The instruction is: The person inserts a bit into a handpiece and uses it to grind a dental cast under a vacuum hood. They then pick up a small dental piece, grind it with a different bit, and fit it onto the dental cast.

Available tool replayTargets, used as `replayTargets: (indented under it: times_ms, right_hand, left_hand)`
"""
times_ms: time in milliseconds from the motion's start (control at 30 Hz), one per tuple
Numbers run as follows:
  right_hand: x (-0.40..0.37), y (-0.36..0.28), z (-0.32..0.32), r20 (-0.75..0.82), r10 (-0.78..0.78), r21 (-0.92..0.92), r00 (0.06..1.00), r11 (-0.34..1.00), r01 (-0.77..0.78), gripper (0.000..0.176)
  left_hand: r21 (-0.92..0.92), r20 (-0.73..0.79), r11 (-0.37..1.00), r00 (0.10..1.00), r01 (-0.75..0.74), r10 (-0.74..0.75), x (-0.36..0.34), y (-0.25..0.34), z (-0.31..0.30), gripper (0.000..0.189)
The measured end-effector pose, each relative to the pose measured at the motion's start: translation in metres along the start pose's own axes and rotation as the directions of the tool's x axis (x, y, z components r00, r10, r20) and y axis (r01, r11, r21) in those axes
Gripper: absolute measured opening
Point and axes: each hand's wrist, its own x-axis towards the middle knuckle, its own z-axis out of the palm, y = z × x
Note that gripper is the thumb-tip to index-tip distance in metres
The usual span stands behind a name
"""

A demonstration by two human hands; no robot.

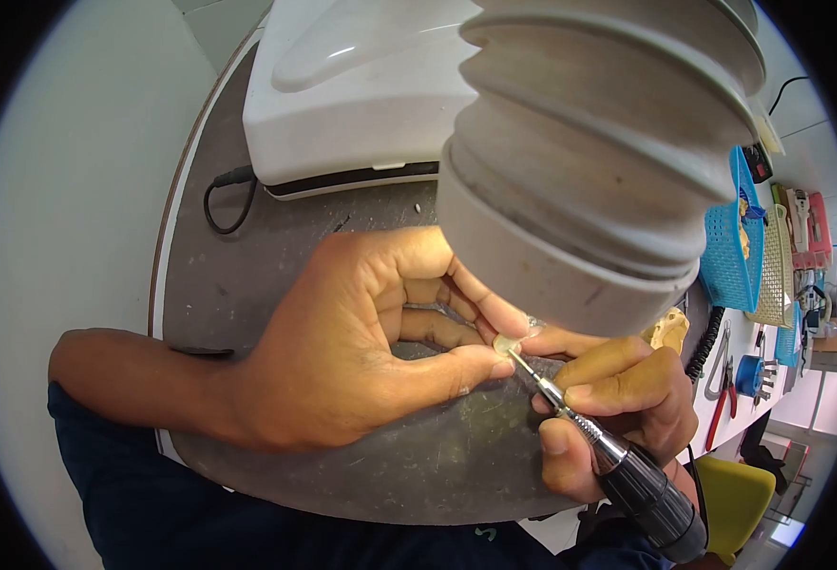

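My left hand (342,356) reaches in from the left, its thumb and fingertips pinching a small pale, partly translucent piece (505,345) that looks like a dental part. In my right hand (632,394) is a rotary handpiece (639,484), silver at the front and black at the back, gripped like a pen. Its thin tip points up and left, right at the small piece. The fingertips of both hands are close together. Just above them hangs the wide mouth of a grey ribbed suction hose (589,171), which covers part of the left fingers.
A white machine housing (361,114) with a black cable stands at the back of the grey worktop (238,313). To the right are a tan dental model (667,331), blue basket (730,247), beige basket (774,271), red-handled pliers (720,413), blue bur holder (749,376) and yellow-green chair (737,494).
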Motion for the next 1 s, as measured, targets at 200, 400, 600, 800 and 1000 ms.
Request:
replayTargets:
  times_ms: [200,400,600,800,1000]
  right_hand:
    - [0.002,0.001,-0.002,0.021,0.001,0.040,1.000,0.999,-0.002,0.015]
    - [-0.006,0.000,0.001,-0.036,-0.006,-0.040,0.999,0.999,0.004,0.027]
    - [-0.011,-0.006,-0.015,0.009,-0.033,-0.069,0.999,0.997,0.034,0.035]
    - [-0.024,-0.043,-0.021,-0.365,0.296,0.133,0.883,0.955,-0.266,0.037]
    - [-0.061,-0.050,-0.067,-0.415,0.453,0.379,0.789,0.875,-0.303,0.026]
  left_hand:
    - [-0.037,0.006,0.999,1.000,-0.023,0.023,0.000,-0.002,0.001,0.022]
    - [-0.004,0.003,0.999,0.999,-0.046,0.046,0.000,-0.001,0.001,0.020]
    - [-0.182,0.024,0.981,0.998,-0.059,0.064,0.002,-0.001,0.005,0.016]
    - [-0.054,0.374,0.931,0.857,-0.361,0.355,-0.001,0.006,-0.001,0.010]
    - [0.053,0.420,0.933,0.856,-0.356,0.302,-0.004,0.006,0.002,0.010]
